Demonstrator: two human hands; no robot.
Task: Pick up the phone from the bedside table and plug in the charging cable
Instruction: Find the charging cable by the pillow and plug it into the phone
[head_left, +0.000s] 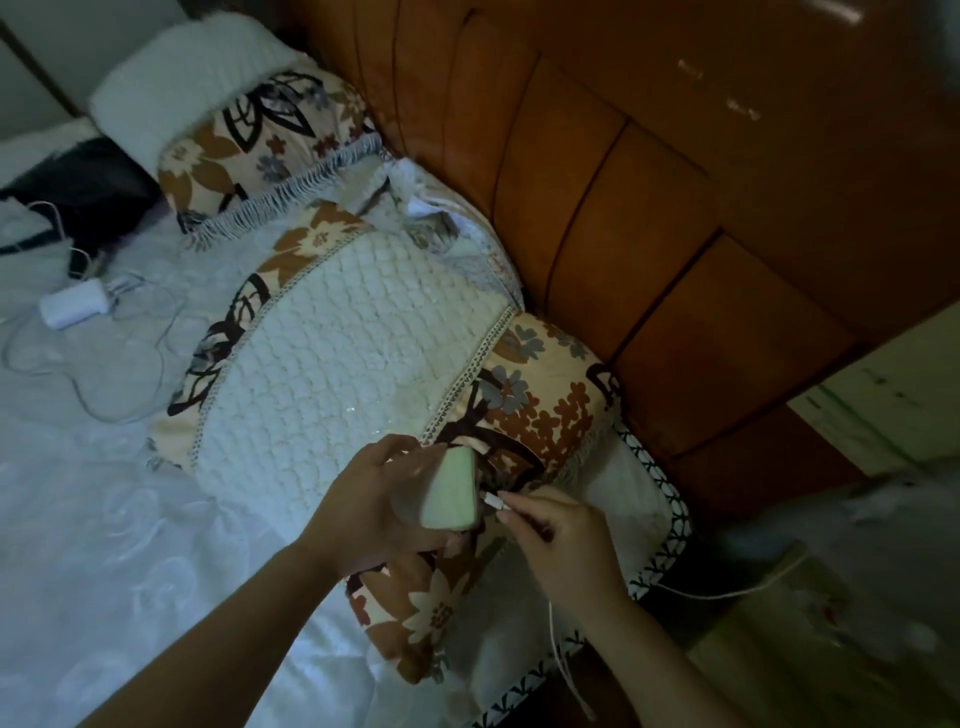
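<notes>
My left hand grips a phone in a pale green case, held above a floral pillow with its lower edge turned right. My right hand pinches the white plug of the charging cable, whose tip sits right at the phone's bottom edge; I cannot tell whether it is inserted. The white cable runs down below my right wrist and out toward the right, past the edge of the bed.
A large floral pillow with a white quilted centre lies under my hands, a second one behind it. An orange padded headboard stands to the right. A white charger brick with loose cord lies on the white bedspread at left.
</notes>
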